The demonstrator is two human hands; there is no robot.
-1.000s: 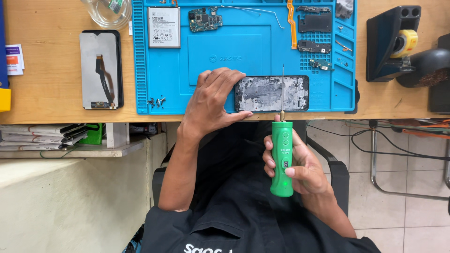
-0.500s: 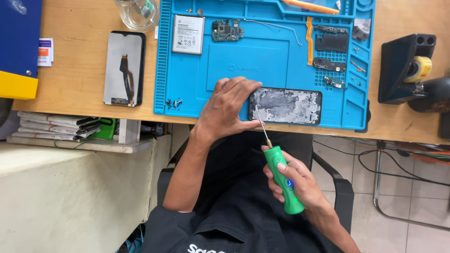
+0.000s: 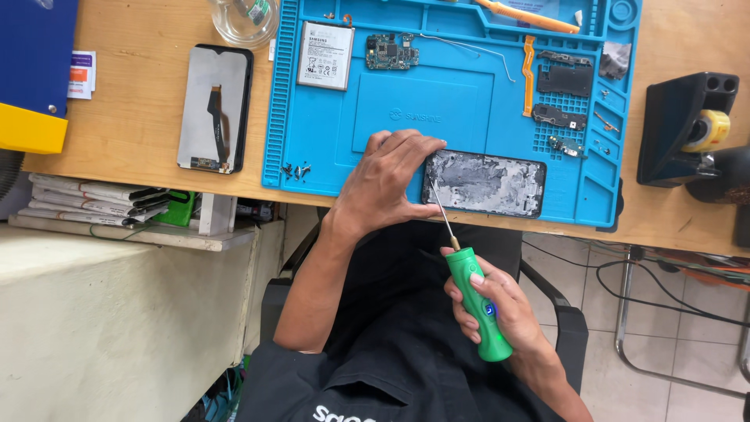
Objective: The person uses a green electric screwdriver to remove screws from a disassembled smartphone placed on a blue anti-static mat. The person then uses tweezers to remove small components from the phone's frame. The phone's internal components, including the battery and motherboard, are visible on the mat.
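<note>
Two hands work at one phone frame [image 3: 486, 183], which lies flat at the front edge of the blue mat [image 3: 328, 156]: the left hand [image 3: 387, 180] has its fingers curled around the frame's left end to pin it, and the right hand [image 3: 500, 309] is closed fully on a green screwdriver [image 3: 476, 309] w/ its thin tip just at the frame's near-left corner. I judge the step as work at that corner; next move needs the tip set exact, w/ the frame kept steady. The frame looks dark, covered w/ grey glue residue, approx. all inside.
</note>
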